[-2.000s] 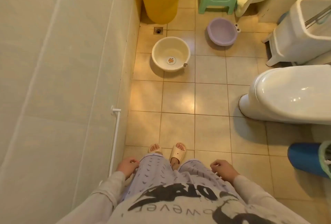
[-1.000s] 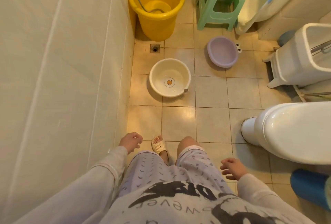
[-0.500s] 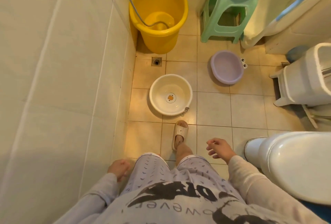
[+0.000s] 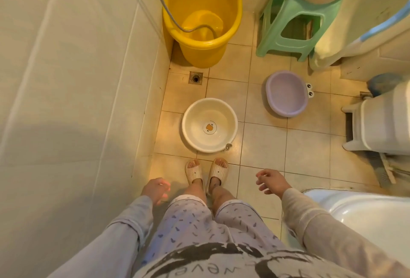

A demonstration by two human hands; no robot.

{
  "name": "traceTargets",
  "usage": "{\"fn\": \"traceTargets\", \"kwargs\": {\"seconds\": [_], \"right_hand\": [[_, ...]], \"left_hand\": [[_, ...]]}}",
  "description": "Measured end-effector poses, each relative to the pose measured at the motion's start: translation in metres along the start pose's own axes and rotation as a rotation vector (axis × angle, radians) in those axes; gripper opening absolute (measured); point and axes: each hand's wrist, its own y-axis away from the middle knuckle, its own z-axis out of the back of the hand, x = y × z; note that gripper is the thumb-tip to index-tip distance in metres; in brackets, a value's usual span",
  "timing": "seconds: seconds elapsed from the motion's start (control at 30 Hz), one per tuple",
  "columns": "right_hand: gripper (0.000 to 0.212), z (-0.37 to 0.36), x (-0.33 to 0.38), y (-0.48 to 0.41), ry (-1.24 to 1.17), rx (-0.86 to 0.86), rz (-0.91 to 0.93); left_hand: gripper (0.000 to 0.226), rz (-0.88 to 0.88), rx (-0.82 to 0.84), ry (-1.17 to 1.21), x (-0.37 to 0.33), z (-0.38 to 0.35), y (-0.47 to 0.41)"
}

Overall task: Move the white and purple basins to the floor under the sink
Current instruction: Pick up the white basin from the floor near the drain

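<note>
Your left hand hangs loose by your thigh, fingers half curled, holding nothing; your right hand is out in front, fingers spread, also empty. Slippers are planted just short of the white basin, which sits upright on the floor tiles close to the left wall, looks empty, small tab on the near rim. The purple basin is further off to the right, well apart from the white one, also upright and empty-looking, eye-shaped tab on its right edge. Both read as thin rigid plastic: light, stiff enough for a one-hand lift, probably slick if wet. Take each by the rolled rim, thumb inside and fingers under the lip; the tabs look too small to trust. You could likely nest purple into white and carry once. Beyond them, a yellow bucket and a green stool. Sink isn't clearly visible, so can't tell the drop spot.
</note>
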Motion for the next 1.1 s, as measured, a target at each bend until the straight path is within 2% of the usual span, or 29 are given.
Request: {"fn": "traceTargets", "kwargs": {"seconds": [0.13, 0.43, 0.53, 0.73, 0.83, 0.9, 1.0, 1.1], "right_hand": [[0.02, 0.001, 0.004, -0.013, 0.001, -0.008, -0.055], [0.021, -0.006, 0.024, -0.095, -0.008, 0.018, -0.099], [0.023, -0.021, 0.024, -0.152, -0.036, 0.037, -0.136], [0.029, -0.067, 0.018, -0.304, -0.012, 0.057, -0.188], [0.038, -0.086, 0.019, -0.388, 0.021, -0.046, -0.176], [0.053, -0.095, 0.022, -0.44, 0.028, -0.117, -0.158], [0.069, -0.103, 0.021, -0.5, -0.115, -0.165, -0.187], [0.059, -0.109, 0.013, -0.531, -0.222, -0.174, -0.212]], "left_hand": [[0.01, -0.011, 0.038, -0.06, -0.032, 0.008, -0.016], [0.017, -0.032, 0.048, -0.155, -0.082, 0.0, -0.11], [0.013, -0.03, 0.066, -0.187, -0.091, -0.013, -0.168], [0.029, -0.009, -0.01, -0.21, -0.103, -0.049, -0.313], [0.035, 0.03, -0.102, -0.262, -0.108, -0.07, -0.389], [0.044, 0.061, -0.154, -0.299, -0.111, -0.083, -0.436], [0.054, 0.077, -0.223, -0.28, -0.11, -0.092, -0.492], [0.054, 0.087, -0.183, -0.168, -0.108, -0.093, -0.529]]}}
